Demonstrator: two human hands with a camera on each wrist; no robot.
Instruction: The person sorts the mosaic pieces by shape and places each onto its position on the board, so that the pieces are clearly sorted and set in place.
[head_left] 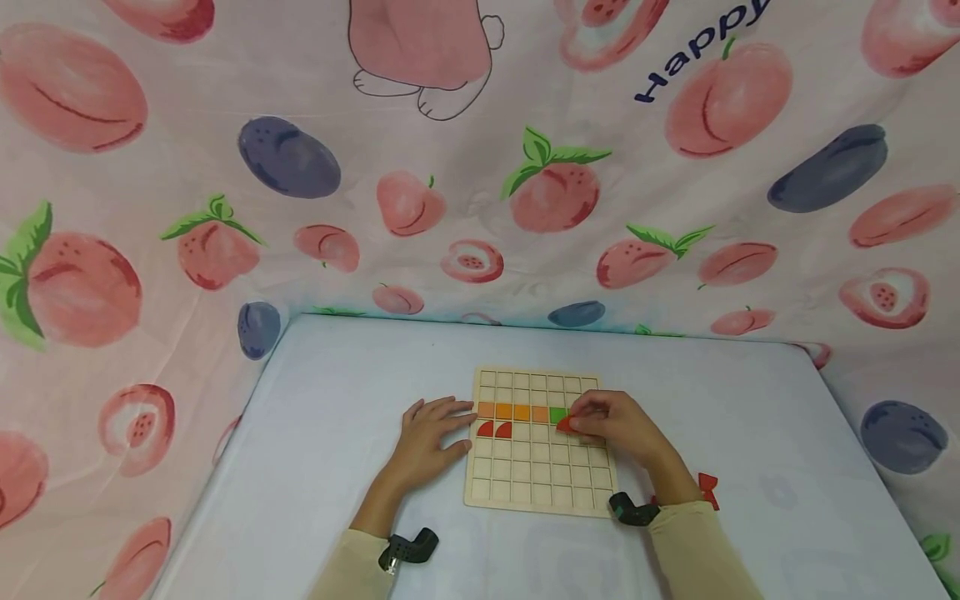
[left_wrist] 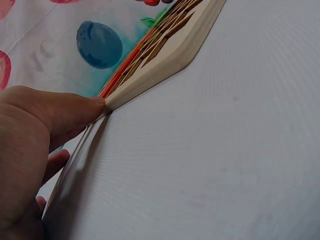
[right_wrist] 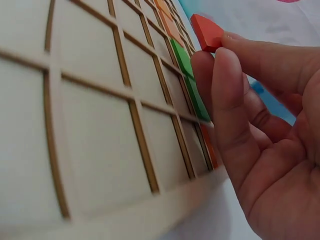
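A pale wooden grid board [head_left: 540,475] lies on the table, its square cells marked off by raised ridges. One row holds several orange tiles [head_left: 521,412] and a green tile [head_left: 557,414]; two red quarter-round pieces [head_left: 495,429] sit at the left of the row below. My left hand [head_left: 427,440] touches the board's left edge, fingers extended; in the left wrist view the thumb [left_wrist: 75,107] meets the wooden rim. Between thumb and fingertips my right hand [right_wrist: 270,110] pinches another red piece [right_wrist: 206,32], held above the board's right part. The right hand hides some right-side cells.
Loose red pieces [head_left: 708,490] lie on the white tabletop [head_left: 787,433] beside the right wrist, partly hidden by it. Behind the table hangs a fruit-print cloth [head_left: 465,183]. Dark wrist devices [head_left: 411,547] are worn on both arms.
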